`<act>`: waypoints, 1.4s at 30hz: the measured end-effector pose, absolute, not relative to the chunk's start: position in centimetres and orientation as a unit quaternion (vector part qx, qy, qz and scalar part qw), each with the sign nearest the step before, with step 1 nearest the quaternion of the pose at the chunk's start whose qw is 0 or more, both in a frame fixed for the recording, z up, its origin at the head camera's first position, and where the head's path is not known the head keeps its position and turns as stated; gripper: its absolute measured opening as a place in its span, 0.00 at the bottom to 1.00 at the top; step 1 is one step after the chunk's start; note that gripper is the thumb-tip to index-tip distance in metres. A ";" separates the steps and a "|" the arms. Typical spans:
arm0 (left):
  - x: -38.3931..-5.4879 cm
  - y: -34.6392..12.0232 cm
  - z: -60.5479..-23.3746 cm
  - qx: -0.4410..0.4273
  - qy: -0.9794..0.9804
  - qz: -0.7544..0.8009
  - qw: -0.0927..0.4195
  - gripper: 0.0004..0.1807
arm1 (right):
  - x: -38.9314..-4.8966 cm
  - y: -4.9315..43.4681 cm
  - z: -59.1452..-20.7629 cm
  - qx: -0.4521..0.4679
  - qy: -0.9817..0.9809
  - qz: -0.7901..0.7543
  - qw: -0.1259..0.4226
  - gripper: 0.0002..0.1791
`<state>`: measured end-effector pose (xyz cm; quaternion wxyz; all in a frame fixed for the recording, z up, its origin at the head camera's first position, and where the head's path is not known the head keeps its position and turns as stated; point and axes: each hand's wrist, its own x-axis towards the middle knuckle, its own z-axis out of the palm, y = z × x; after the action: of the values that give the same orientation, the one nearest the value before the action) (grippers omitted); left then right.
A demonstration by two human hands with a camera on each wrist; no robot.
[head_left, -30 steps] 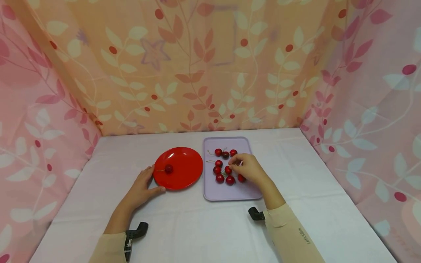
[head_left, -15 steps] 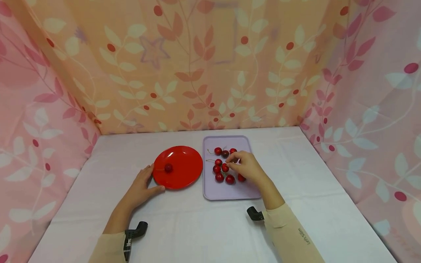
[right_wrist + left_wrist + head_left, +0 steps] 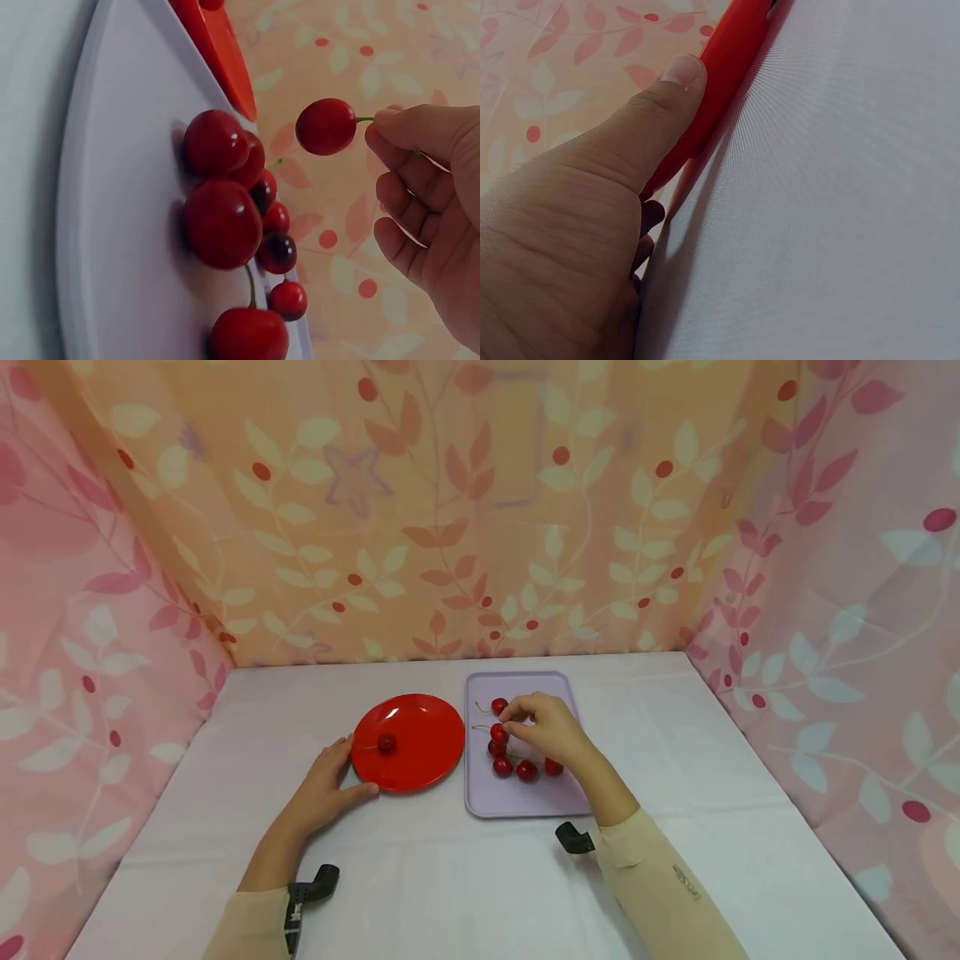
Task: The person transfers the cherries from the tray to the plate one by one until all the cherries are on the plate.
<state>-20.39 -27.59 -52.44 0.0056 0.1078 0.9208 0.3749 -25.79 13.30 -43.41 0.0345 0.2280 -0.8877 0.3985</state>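
My right hand (image 3: 546, 727) pinches a cherry by its green stem between thumb and fingertips. In the right wrist view this red cherry (image 3: 325, 126) hangs in the air, apart from the others. Below it, several cherries (image 3: 527, 771) lie on a lilac tray (image 3: 487, 802); the hand hides some of them in the head view. To the left is a round red plate (image 3: 427, 752) with one stemmed cherry (image 3: 386, 743) on it. My left hand (image 3: 322, 789) rests against the plate's left rim, thumb at the front and the other fingers along the side.
A white cloth (image 3: 420, 877) covers the table, and the tray stands just right of the plate. Patterned curtains (image 3: 442, 510) close off the back and both sides. A black wrist mount (image 3: 318, 883) sticks out from each sleeve.
My right hand has moved left over the tray, carrying the cherry away from where it was among the others. The left hand and the plate have stayed in place.
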 end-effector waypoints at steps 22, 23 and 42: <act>-20.2 -27.9 -52.6 0.082 0.925 0.370 0.017 0.59 | -29.4 6.0 -41.0 0.292 -0.866 0.406 0.012 0.02; -20.2 -28.0 -52.6 0.082 0.925 0.370 0.018 0.59 | -29.5 5.6 -41.0 0.291 -0.864 0.411 0.008 0.03; -20.5 -27.9 -52.5 0.085 0.923 0.373 0.026 0.59 | -31.4 -0.3 -43.0 0.282 -0.861 0.421 -0.050 0.02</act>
<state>-20.52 -27.87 -52.52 0.0256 0.0850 0.9234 0.3733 -31.43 -0.33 -43.04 -0.0498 0.2822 -0.8608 0.4207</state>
